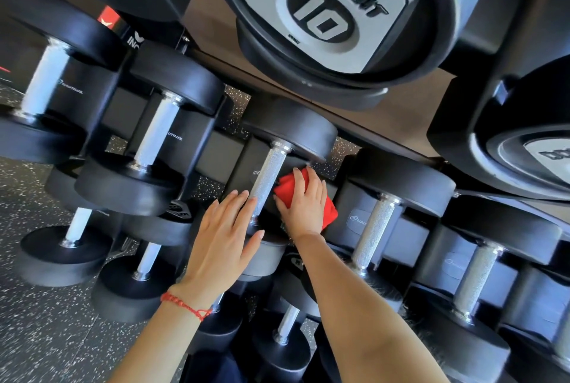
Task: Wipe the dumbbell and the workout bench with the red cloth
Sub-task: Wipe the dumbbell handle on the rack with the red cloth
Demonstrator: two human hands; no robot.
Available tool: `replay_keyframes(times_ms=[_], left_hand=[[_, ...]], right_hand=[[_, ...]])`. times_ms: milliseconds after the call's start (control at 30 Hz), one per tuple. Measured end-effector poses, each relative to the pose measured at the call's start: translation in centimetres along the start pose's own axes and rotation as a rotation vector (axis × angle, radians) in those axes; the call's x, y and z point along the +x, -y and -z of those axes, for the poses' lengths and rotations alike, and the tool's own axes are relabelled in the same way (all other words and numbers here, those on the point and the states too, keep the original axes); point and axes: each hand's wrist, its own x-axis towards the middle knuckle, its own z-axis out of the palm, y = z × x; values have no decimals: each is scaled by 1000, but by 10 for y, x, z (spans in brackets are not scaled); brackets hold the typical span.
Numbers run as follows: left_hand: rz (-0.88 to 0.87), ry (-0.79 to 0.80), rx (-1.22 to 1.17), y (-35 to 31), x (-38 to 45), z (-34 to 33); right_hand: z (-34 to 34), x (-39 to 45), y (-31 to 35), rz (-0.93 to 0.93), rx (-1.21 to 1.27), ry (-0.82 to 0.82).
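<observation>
Wiping just starting, by look of it. Right hand [303, 206] gripping red cloth [290, 189], bunched up, pressing it beside silver handle of dumbbell [268, 179]. Left hand [225, 237] lying flat, fingers straight, touching near end of same dumbbell. Dumbbell sitting in middle row of rack [216, 154], between other dumbbells. Handle looking shiny and bumpy, ends round, black and dull. Bench not showing here, so bench wiping likely waiting. Cloth looking bright, soft, folded small.
</observation>
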Motion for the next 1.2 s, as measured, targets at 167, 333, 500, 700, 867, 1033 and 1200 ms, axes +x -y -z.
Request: replay_keyframes(times_ms=[167, 333, 500, 700, 867, 1033, 1200], left_hand=[[-15, -7, -18, 1, -4, 1], [-14, -11, -28, 0, -10, 3], [-18, -23, -9, -4, -12, 7], [-31, -43, 2, -7, -14, 11], [-20, -59, 13, -7, -17, 16], [9, -69, 29, -9, -20, 27], [-16, -88, 54, -19, -25, 36]], right_hand=[[3, 1, 2, -6, -53, -37], [8, 2, 0, -25, 26, -40], [15, 4, -2, -52, 144, -5], [27, 1, 4, -51, 234, -6], [43, -10, 11, -1, 300, -31], [65, -32, 19, -13, 444, -111], [87, -57, 26, -11, 526, -176]])
